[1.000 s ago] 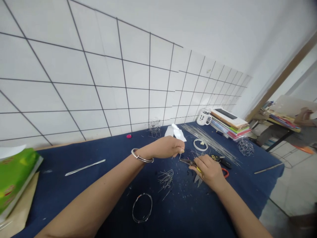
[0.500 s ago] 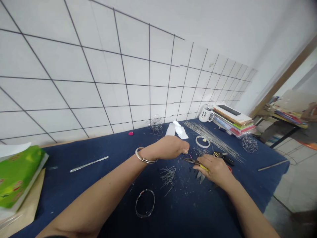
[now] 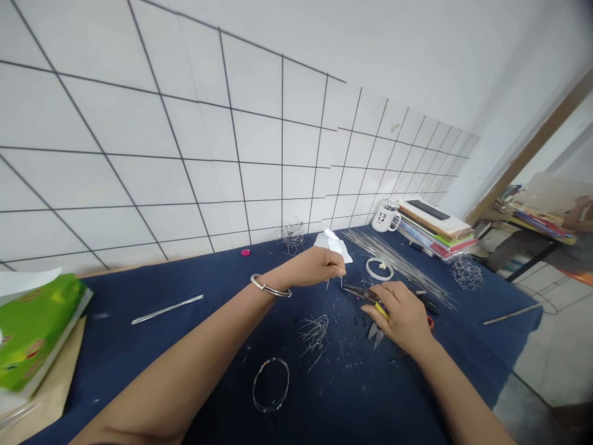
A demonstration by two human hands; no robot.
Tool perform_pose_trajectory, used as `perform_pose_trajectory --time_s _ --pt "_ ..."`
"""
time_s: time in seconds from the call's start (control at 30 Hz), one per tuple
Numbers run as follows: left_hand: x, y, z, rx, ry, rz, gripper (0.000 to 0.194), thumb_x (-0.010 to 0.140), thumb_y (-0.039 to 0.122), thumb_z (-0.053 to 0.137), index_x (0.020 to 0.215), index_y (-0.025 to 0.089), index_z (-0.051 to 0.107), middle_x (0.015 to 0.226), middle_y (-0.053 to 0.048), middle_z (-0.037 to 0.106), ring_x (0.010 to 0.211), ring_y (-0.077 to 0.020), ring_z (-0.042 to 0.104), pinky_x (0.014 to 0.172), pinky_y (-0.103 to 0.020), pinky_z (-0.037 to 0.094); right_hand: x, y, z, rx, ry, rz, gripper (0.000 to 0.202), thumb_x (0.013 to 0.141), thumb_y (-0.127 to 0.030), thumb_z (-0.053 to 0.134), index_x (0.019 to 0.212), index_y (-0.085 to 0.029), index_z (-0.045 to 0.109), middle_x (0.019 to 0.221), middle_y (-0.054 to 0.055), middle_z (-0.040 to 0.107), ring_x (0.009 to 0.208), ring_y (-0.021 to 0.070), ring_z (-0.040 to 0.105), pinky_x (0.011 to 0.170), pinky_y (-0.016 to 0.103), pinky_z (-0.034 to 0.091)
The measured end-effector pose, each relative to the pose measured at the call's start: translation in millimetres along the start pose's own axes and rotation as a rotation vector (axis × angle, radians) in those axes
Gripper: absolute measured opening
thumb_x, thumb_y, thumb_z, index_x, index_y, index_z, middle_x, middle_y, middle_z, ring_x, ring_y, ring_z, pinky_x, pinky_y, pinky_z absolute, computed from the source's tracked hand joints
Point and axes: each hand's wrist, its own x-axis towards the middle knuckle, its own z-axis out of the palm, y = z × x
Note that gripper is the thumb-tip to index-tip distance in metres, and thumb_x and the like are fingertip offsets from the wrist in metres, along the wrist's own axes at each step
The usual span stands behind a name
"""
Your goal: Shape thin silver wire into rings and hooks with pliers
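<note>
1. While the left hand [image 3: 319,267] pinches a fine wire [image 3: 341,281] between closed fingertips, its ends hang below them, above the worktop [image 3: 365,395].
2. The right hand [image 3: 401,315] is wrapped around the yellow handles of the pliers [image 3: 360,293]; whether their jaws meet, I can't tell.
3. Those pliers point leftward, long axis mostly crosswise, nose slightly farther from the person than the handles and near the left hand.
4. Half a second ago the left hand sat more to the right, with no wire ends showing beneath it; now they do.
5. Scissor blades [image 3: 375,334] lie just below the right hand, a wire bunch [image 3: 315,334] to their left.
6. Farther back stands a white mug [image 3: 382,220], upright beside stacked papers [image 3: 433,230]; its contents can't be made out.
</note>
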Motion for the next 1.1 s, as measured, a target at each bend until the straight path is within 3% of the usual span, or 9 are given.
perform_pose_trajectory --time_s 0.13,0.3,1.1 --pt "0.4 -5.5 -0.4 -0.266 -0.023 -0.182 0.021 0.078 0.033 0.046 0.072 0.015 0.054 0.057 -0.001 0.051 0.049 -0.0082 0.047 0.048 -0.021 0.037 -2.1 -2.1 -0.6 -0.061 0.12 -0.021 0.036 0.075 -0.04 0.057 0.101 -0.015 0.055 0.087 0.009 0.055 0.078 0.0183 0.049 0.071 0.031 0.039" --pt "2.1 -6.6 3.7 -0.43 -0.081 -0.209 0.025 0.076 0.038 0.05 0.077 0.014 0.058 0.059 0.0 0.051 0.043 -0.005 0.042 0.042 -0.018 0.033 -4.6 -7.0 1.1 -0.158 0.183 -0.116 0.034 0.075 -0.038 0.059 0.102 -0.017 0.055 0.086 0.008 0.055 0.08 0.0185 0.048 0.073 0.032 0.037" --pt "2.8 -5.5 15.7 -0.441 -0.212 -0.18 0.025 0.076 0.038 0.051 0.078 0.014 0.059 0.058 0.001 0.049 0.042 -0.0044 0.04 0.039 -0.018 0.029 -8.6 -8.1 9.7 -0.188 0.141 -0.158 0.029 0.077 -0.036 0.057 0.1 -0.018 0.057 0.085 0.007 0.057 0.077 0.0168 0.048 0.069 0.031 0.035"
